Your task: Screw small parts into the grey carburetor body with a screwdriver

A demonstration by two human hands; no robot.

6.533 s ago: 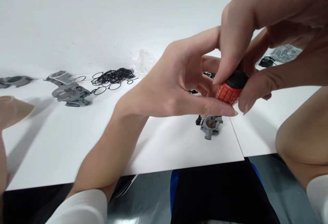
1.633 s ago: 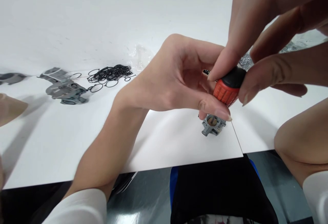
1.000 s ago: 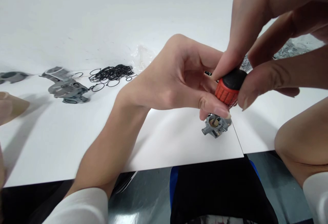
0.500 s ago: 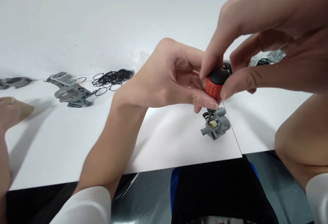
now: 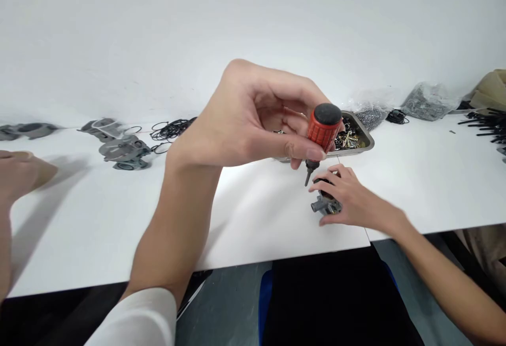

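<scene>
Small grey metal carburetor on the white desk, under the right hand.

The carburetor looks like a cast metal part: stiff, fairly heavy for its bulk, with knobbly edges that suit a grip across its flat sides; the right-hand fingers curl over it and pin it to the desk near the front edge. Just above, the left hand clenches a stubby screwdriver by its ribbed red handle, tip down and clear of the part. A metal tray of small parts stands behind.
</scene>
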